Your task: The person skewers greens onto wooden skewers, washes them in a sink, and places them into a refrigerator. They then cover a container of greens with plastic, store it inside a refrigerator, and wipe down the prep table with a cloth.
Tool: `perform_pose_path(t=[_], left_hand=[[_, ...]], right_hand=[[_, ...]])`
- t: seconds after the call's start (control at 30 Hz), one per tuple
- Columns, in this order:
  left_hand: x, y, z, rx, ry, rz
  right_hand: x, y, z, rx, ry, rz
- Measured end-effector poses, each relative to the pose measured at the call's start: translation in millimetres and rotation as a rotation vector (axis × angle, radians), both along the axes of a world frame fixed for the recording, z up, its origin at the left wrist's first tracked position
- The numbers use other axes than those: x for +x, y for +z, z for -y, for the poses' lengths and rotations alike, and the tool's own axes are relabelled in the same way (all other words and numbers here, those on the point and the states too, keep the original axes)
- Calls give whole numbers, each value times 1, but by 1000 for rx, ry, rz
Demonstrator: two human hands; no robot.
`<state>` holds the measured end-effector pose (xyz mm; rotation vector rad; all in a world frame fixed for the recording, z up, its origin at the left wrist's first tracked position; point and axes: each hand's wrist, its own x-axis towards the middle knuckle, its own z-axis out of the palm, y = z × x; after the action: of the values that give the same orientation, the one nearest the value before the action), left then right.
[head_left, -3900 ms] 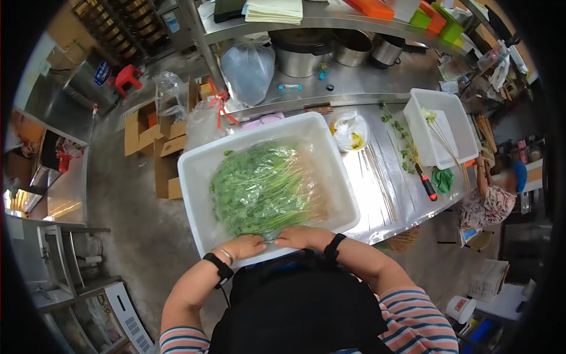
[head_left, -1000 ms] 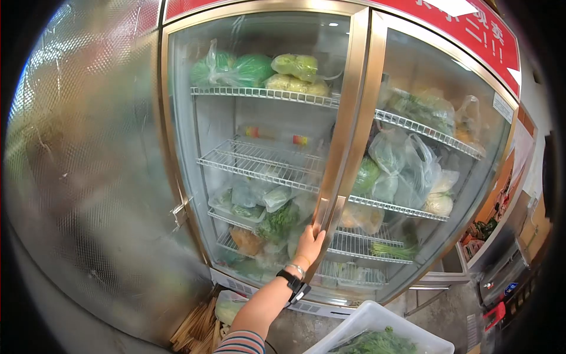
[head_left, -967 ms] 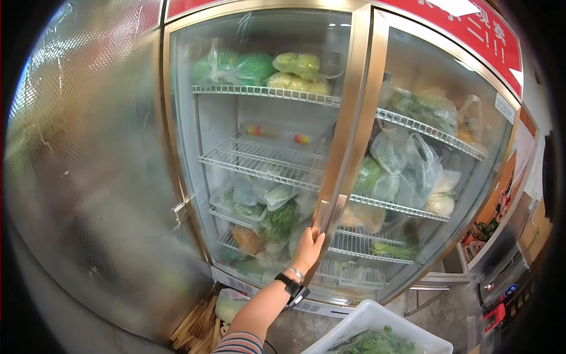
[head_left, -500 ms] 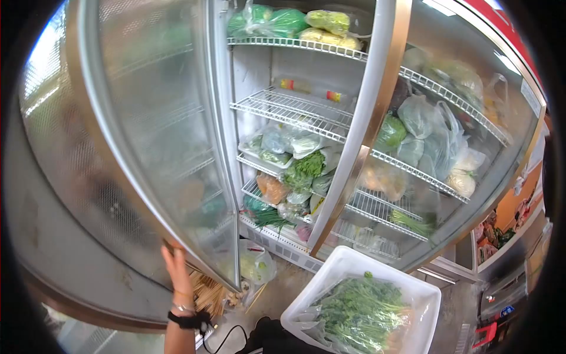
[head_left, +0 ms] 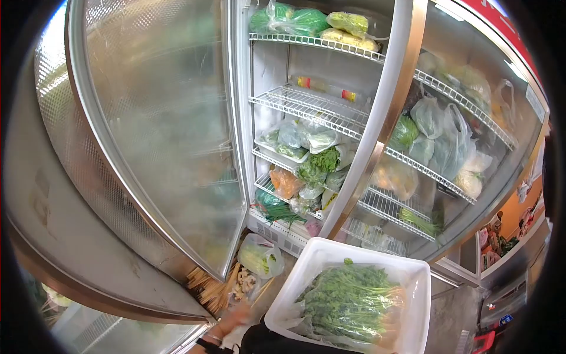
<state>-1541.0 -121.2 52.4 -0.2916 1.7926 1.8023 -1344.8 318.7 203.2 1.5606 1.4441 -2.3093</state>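
Note:
My left hand is low in the view, blurred by motion and off the fridge door, so its finger pose is unclear. A white plastic tub is close in front of my body, beside that hand. Inside the tub lie leafy greens with pale stems, in clear plastic. My right hand is out of view. The glass fridge door stands wide open on the left. A wire shelf at mid-height in the open fridge carries a clear bottle-like item with red and yellow labels at its back.
Bagged vegetables fill the top shelf, and more bags and greens crowd the lower ones. The right fridge door is shut. On the floor are a bag of vegetables and a bundle of thin sticks.
My left hand has come off the door's edge and moved down and to the right. The door has swung wider to the left. The tub appears slightly further left.

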Motion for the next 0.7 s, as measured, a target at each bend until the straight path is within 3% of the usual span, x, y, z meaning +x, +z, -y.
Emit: perform_pose_path(t=[0.03, 0.1, 0.13, 0.2, 0.27, 0.33, 0.47, 0.57, 0.67, 0.7], left_hand=[[13, -4, -16, 191, -186, 158], [31, -24, -31, 649, -174, 258], [32, -30, -30, 658, -171, 255], [34, -35, -23, 230, -295, 60], [47, 9, -23, 238, -270, 97], [63, 33, -22, 454, 83, -4], [83, 73, 11, 500, 260, -98], [80, 105, 25, 462, 276, -305], [63, 118, 28, 423, 582, -691], [49, 129, 24, 500, 725, -709]], right_hand=[[-3, 2, 2, 0, 17, 2], [-11, 5, 5, -1, 38, 3], [-20, 5, 5, -3, 51, -4], [-42, 2, 5, -24, 94, -24], [-67, -1, 3, -53, 144, -53], [-89, -4, -1, -107, 205, -89], [-139, 18, 17, -146, 289, -202], [-181, 57, 51, -129, 295, -292], [-224, 92, 73, -125, 436, -456], [-239, 102, 81, -142, 474, -498]])
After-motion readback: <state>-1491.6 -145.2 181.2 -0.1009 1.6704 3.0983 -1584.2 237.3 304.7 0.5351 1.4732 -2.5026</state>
